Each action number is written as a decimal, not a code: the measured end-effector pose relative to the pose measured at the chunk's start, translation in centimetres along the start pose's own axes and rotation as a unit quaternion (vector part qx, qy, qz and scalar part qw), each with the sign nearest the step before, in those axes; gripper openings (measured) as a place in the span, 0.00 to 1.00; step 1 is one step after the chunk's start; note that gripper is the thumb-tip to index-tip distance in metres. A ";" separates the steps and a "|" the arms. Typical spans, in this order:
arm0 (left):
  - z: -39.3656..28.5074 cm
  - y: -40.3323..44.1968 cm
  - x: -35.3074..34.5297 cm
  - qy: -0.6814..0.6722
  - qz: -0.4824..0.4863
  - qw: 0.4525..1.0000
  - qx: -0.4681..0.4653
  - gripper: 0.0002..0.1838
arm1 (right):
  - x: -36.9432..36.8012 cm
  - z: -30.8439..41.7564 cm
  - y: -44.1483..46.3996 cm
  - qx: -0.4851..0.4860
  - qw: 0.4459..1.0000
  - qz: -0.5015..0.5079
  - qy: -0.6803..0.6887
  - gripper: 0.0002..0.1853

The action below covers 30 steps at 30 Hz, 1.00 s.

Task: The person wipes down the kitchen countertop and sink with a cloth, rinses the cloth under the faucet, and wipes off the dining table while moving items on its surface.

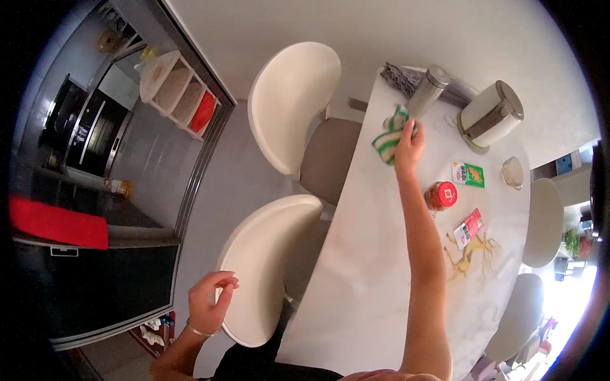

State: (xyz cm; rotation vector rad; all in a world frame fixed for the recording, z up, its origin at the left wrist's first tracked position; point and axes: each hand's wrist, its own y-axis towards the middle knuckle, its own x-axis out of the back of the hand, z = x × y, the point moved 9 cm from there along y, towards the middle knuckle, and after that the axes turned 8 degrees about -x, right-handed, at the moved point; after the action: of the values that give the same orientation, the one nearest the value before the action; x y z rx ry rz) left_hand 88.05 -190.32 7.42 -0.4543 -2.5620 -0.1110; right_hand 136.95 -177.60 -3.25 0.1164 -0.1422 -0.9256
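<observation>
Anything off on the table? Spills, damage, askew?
Nothing stands out: no visible spill or damage on the table. The green-striped cloth is bunched, but the right hand grips it. The red packet lies slanted relative to the green packet; mild untidiness only.

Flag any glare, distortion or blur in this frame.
Head view: black curved borders, fisheye-like distortion toward the edges; head view, lower right: glare blown to white beside the lower-right chair; head view, table: small print on the red-and-white packet too soft to read.
</observation>
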 end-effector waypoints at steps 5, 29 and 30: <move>2.0 1.8 1.1 0.036 -0.026 0.999 -0.008 0.10 | -7.3 2.2 8.1 0.233 0.917 -0.012 -0.323 0.17; -6.5 -11.7 2.6 0.002 -0.015 0.998 -0.055 0.09 | 2.0 -0.5 -29.1 0.176 0.870 0.370 -0.274 0.13; -6.8 -13.2 2.5 0.006 -0.008 0.997 -0.071 0.10 | 2.8 0.0 -31.9 0.183 0.872 0.373 -0.259 0.14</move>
State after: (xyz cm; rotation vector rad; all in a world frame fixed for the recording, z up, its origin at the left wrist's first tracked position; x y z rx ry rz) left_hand 84.87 -203.15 14.70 -0.4857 -2.5556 -0.3026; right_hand 113.51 -198.89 -8.22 0.1458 -0.8090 -0.1206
